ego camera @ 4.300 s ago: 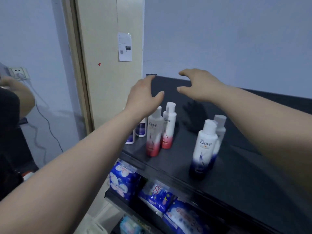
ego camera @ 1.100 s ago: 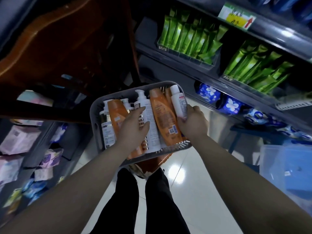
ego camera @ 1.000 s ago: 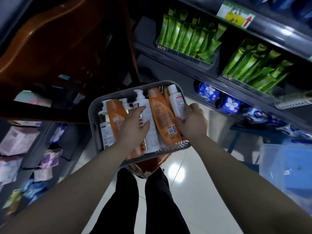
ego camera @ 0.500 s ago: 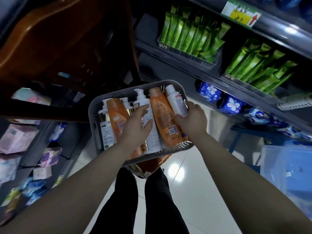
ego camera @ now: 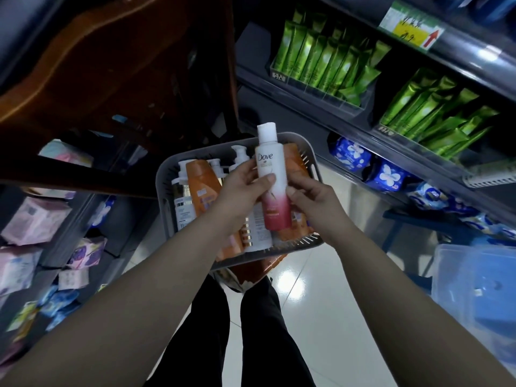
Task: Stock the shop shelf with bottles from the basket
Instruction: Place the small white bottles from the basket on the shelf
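Observation:
I look down at a grey plastic basket [ego camera: 164,180] below me, above my legs. Several bottles lie in it: orange ones [ego camera: 201,185] and white pump bottles [ego camera: 181,202]. Both hands hold a white Dove bottle [ego camera: 272,177] with a pink-red base, lifted above the basket, cap pointing away from me. My left hand [ego camera: 240,191] grips its left side with the thumb across the front. My right hand [ego camera: 315,205] holds its right side lower down.
Shop shelves on the right carry green tubes [ego camera: 326,60] and blue packets [ego camera: 351,155]. A dark brown wooden structure [ego camera: 111,79] looms upper left. Pink and purple packets [ego camera: 36,219] fill low shelves on the left. A blue plastic crate [ego camera: 480,283] stands at the right on the glossy floor.
The Dove bottle lay at the basket's right side under my right hand; now it is lifted out and held by both hands. My left hand left the bottles it rested on.

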`<state>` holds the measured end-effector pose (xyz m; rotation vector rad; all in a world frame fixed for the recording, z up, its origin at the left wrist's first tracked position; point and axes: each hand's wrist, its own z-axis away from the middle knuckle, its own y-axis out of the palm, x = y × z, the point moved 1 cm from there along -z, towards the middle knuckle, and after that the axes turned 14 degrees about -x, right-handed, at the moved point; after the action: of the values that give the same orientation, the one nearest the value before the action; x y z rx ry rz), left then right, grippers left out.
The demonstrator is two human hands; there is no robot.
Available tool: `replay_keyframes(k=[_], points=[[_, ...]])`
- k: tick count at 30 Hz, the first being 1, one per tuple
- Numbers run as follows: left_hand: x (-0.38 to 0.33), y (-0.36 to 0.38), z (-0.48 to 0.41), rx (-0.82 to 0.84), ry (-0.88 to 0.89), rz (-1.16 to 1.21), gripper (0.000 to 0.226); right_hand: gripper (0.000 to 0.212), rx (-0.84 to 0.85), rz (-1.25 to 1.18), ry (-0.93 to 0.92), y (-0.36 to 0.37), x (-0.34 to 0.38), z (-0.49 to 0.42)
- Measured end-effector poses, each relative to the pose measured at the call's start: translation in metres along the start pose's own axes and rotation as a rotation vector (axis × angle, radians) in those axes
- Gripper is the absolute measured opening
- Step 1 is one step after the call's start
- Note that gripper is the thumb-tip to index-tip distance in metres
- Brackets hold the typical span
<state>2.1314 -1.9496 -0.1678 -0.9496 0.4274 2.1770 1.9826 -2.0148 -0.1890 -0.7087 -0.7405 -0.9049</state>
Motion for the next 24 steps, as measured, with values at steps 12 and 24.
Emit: replay_keyframes(k=[12, 24], points=[[0.019, -0.064, -0.003, -0.284, 0.045, 0.006, 0.059, 0.093, -0.135, 0.973, -0.235, 0.044, -0.024, -0.027], [0.022, -0.079, 0.012, -0.331, 0.09, 0.022, 0.056, 0.089, -0.152, 0.858, -0.032, 0.046, -0.015, -0.033]])
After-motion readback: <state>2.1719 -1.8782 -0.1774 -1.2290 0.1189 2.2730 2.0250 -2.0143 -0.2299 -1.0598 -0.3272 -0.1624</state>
